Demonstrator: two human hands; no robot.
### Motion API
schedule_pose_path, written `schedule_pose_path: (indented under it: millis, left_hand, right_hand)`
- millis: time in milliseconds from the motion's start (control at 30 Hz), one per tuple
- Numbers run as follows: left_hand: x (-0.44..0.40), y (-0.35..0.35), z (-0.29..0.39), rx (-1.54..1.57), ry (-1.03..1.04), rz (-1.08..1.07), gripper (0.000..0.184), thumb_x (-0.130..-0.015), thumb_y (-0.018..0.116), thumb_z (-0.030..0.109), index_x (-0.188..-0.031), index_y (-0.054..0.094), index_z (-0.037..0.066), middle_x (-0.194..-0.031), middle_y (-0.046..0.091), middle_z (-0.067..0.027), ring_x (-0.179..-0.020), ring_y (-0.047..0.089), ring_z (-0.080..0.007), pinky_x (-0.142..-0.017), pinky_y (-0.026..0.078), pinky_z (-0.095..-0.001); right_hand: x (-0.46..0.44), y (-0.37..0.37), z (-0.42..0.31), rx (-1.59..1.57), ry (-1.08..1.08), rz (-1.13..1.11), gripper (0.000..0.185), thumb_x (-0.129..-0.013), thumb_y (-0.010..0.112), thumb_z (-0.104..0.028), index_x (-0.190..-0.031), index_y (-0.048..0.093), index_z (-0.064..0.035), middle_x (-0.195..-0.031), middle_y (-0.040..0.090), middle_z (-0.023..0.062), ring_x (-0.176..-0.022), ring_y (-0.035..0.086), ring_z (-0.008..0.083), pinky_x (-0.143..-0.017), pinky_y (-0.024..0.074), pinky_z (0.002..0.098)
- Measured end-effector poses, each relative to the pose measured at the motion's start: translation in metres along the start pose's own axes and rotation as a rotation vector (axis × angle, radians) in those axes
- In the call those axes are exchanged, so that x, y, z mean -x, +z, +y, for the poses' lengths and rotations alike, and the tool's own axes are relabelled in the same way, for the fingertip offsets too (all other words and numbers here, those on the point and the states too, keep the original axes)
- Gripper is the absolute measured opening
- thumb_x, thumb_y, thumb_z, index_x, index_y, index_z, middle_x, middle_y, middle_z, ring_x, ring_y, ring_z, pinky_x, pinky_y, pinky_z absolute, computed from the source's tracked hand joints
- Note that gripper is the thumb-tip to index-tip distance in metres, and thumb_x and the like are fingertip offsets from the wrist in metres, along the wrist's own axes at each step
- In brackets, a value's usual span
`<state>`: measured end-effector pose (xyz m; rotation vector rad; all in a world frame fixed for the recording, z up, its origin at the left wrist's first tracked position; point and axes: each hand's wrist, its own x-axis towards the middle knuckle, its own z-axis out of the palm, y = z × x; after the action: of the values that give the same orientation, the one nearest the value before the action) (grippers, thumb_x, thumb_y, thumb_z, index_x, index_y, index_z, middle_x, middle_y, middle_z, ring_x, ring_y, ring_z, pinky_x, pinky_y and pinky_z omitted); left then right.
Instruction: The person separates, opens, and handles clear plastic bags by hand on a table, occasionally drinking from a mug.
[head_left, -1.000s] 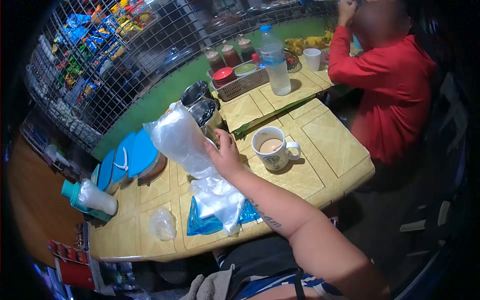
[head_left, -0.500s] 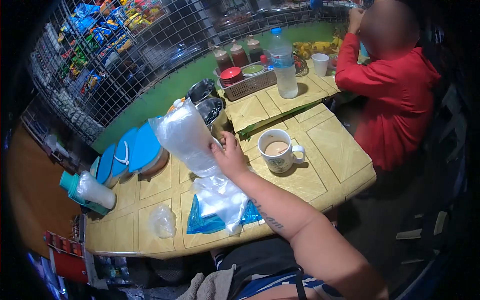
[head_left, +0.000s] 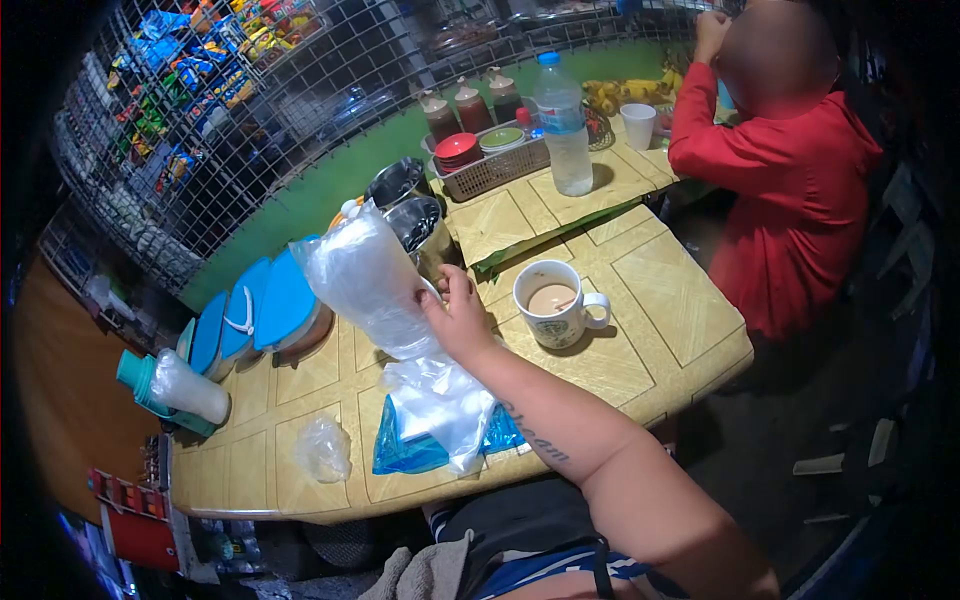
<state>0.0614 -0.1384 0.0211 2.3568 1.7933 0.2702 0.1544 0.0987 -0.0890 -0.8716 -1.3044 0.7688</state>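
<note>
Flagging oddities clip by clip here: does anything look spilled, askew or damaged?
No spill or breakage shows. The near tabletop and far tabletop look out of line, a green strip showing at their join, and a crumpled clear bag lies loose by the near edge.

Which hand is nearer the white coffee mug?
Right, as far as the view shows. Right hand is just left of the white coffee mug, apart from it, at the edge of the clear plastic bag. Left hand isn't visible, so I can't place it.
</note>
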Motion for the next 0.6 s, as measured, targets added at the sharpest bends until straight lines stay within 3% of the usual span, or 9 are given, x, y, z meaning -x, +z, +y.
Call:
schedule_pose_path:
  millis: [233,333,433,500,600]
  left_hand:
    - [0.004,0.001,0.0,-0.001,-0.016,-0.008,0.023,-0.083,0.071,0.024,-0.09,0.068,0.001,-0.086,0.067,-0.0105,-0.082,0.065,-0.0274,-0.074,0.052,-0.0397]
    - [0.008,0.001,-0.001,0.0,-0.024,-0.011,0.023,-0.083,0.071,0.024,-0.09,0.068,0.001,-0.086,0.067,-0.0105,-0.082,0.065,-0.0272,-0.074,0.052,-0.0396]
    - [0.01,0.001,-0.002,0.002,-0.031,-0.004,0.023,-0.083,0.071,0.023,-0.09,0.068,0.001,-0.086,0.067,-0.0104,-0.082,0.065,-0.027,-0.075,0.052,-0.0395]
    - [0.012,0.001,-0.002,0.004,-0.033,0.001,0.023,-0.084,0.071,0.023,-0.09,0.068,0.001,-0.086,0.067,-0.0104,-0.082,0.065,-0.0268,-0.075,0.052,-0.0395]
    - [0.014,0.0,-0.002,0.006,-0.038,0.004,0.023,-0.084,0.071,0.023,-0.09,0.068,0.001,-0.086,0.067,-0.0104,-0.082,0.065,-0.0266,-0.075,0.052,-0.0394]
  right_hand:
    - [0.0,0.001,-0.001,-0.01,0.016,-0.006,0.056,-0.09,0.065,-0.027,-0.134,0.041,-0.0033,-0.12,0.053,0.027,-0.108,0.055,0.038,-0.093,0.0452,0.0456]
    - [0.001,0.003,0.0,0.049,-0.029,0.046,0.051,-0.091,0.067,-0.023,-0.131,0.044,-0.0008,-0.111,0.056,0.0183,-0.097,0.058,0.0272,-0.085,0.0496,0.0375]
    - [0.001,0.003,0.002,0.042,-0.033,0.035,0.051,-0.091,0.066,-0.024,-0.131,0.044,-0.0018,-0.111,0.056,0.0183,-0.095,0.059,0.0274,-0.084,0.0499,0.0378]
    - [0.002,0.002,0.001,-0.023,0.039,-0.012,0.054,-0.089,0.066,-0.026,-0.131,0.042,-0.0032,-0.117,0.054,0.0261,-0.105,0.056,0.0378,-0.089,0.0465,0.0447]
    - [0.001,0.0,-0.003,-0.007,0.02,0.01,0.052,-0.088,0.067,-0.025,-0.13,0.044,-0.0028,-0.111,0.056,0.0245,-0.099,0.058,0.0369,-0.086,0.048,0.0442]
